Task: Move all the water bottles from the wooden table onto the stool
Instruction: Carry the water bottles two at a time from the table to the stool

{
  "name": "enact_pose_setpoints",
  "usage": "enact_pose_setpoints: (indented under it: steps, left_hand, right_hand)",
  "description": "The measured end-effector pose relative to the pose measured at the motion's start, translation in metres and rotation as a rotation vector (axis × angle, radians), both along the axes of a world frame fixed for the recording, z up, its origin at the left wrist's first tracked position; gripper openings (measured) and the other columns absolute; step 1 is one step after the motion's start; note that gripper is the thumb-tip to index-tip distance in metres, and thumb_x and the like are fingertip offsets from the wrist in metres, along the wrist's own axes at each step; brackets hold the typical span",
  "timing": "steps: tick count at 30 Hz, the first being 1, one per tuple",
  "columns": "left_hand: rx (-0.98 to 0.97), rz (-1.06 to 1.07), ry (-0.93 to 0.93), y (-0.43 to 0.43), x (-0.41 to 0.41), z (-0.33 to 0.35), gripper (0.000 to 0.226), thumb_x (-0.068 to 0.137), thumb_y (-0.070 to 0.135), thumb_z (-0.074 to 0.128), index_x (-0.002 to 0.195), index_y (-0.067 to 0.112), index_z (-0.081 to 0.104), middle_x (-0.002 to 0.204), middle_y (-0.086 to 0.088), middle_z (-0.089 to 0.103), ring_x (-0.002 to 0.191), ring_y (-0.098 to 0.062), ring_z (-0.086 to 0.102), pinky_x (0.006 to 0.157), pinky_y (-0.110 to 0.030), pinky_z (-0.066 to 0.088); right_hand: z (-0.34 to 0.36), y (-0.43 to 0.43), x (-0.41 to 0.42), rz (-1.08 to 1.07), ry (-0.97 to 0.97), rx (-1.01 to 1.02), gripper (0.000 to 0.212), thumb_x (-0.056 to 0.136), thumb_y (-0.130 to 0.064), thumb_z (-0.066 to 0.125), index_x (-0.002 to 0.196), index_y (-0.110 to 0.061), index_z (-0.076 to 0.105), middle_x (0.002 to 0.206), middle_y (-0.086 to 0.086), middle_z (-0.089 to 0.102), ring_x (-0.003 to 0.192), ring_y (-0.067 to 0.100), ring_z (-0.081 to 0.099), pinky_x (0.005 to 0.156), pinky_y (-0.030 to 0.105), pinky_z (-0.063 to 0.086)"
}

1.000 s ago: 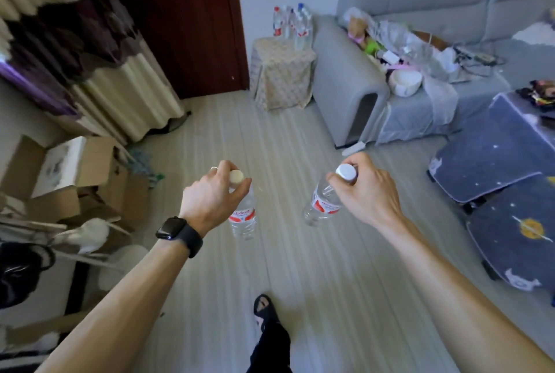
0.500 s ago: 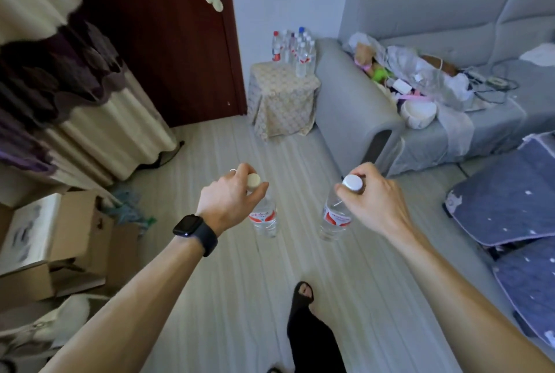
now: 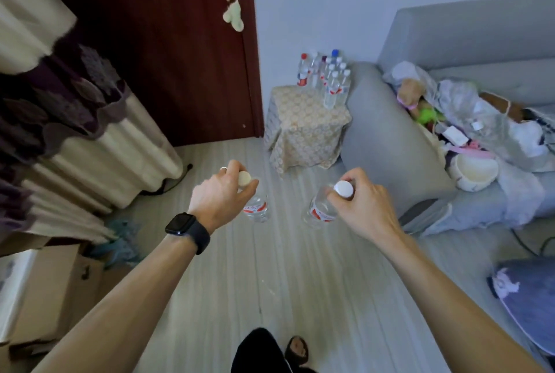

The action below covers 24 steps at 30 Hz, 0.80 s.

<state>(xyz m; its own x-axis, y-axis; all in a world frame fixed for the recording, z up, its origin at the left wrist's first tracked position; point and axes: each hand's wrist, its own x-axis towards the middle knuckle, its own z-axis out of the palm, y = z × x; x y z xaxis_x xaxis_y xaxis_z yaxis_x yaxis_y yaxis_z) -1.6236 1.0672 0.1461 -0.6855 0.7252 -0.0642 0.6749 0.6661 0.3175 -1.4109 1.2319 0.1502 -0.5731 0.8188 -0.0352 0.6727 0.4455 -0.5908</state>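
Two clear plastic water bottles (image 3: 256, 207) (image 3: 319, 212) are hanging, cap-pinched by left hand (image 3: 222, 195) and right hand (image 3: 360, 204); other bottles (image 3: 327, 78) are already crowding the far-right corner of the patterned-cloth stool (image 3: 303, 132).

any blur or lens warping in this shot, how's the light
Head view: soft, dim, bluish light, no hard shadows or glare. Head view: the cream and purple curtain at the left edge is smeared; the left hand and right hand look fairly crisp. Head view: the wide lens slants the dark red door.
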Motion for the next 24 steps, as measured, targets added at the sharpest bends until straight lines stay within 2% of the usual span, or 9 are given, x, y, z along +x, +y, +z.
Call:
enact_pose_setpoints:
  steps: [5,9,11,15,19,24]
  left_hand:
    - [0.048,0.028,-0.001,0.089,-0.082,-0.005,0.037,0.093,0.058,0.047,0.105,0.023,0.047,0.100,-0.002,0.064,0.087,-0.032,0.063,0.070,-0.039,0.050]
    - [0.026,-0.041,-0.021,0.165,-0.148,-0.015,0.036,0.093,0.059,0.046,0.102,0.024,0.045,0.100,0.001,0.065,0.085,-0.030,0.063,0.065,-0.036,0.043]
    - [-0.002,-0.068,-0.046,0.201,-0.180,-0.015,0.038,0.093,0.062,0.044,0.102,0.025,0.044,0.100,0.002,0.066,0.085,-0.030,0.063,0.066,-0.037,0.046]
    - [-0.021,-0.134,-0.071,0.275,-0.240,-0.012,0.038,0.093,0.062,0.044,0.104,0.025,0.044,0.102,0.002,0.066,0.089,-0.030,0.065,0.071,-0.039,0.050]
    - [-0.073,-0.207,-0.009,0.350,-0.288,-0.013,0.042,0.094,0.063,0.043,0.107,0.023,0.046,0.105,0.000,0.067,0.091,-0.032,0.066,0.070,-0.039,0.049]
    - [-0.110,-0.214,-0.004,0.443,-0.340,-0.027,0.043,0.094,0.064,0.041,0.109,0.024,0.046,0.102,0.002,0.067,0.089,-0.029,0.066,0.070,-0.039,0.050]
  right_hand:
    - [0.004,0.090,-0.081,-0.023,-0.006,0.017,0.030,0.086,-0.041,0.063,0.097,-0.018,0.047,0.094,0.012,0.071,0.093,0.041,0.061,0.067,0.039,0.039]
    - [-0.001,0.159,-0.146,-0.052,-0.019,0.002,0.030,0.085,-0.039,0.064,0.096,-0.016,0.048,0.092,0.009,0.070,0.091,0.039,0.060,0.068,0.039,0.040]
    - [-0.004,0.193,-0.178,-0.060,-0.051,-0.025,0.030,0.086,-0.040,0.065,0.095,-0.017,0.048,0.093,0.010,0.070,0.091,0.040,0.059,0.067,0.037,0.036]
    - [-0.005,0.258,-0.231,-0.105,-0.046,-0.034,0.032,0.088,-0.043,0.065,0.097,-0.017,0.049,0.091,0.012,0.069,0.090,0.042,0.061,0.067,0.040,0.040]
    - [-0.003,0.321,-0.271,-0.140,-0.031,-0.060,0.029,0.091,-0.038,0.064,0.099,-0.016,0.047,0.083,0.008,0.060,0.089,0.040,0.061,0.065,0.035,0.031]
    - [-0.018,0.412,-0.323,-0.139,-0.043,-0.075,0.028,0.092,-0.040,0.061,0.099,-0.021,0.042,0.100,0.015,0.068,0.094,0.040,0.062,0.069,0.034,0.035]
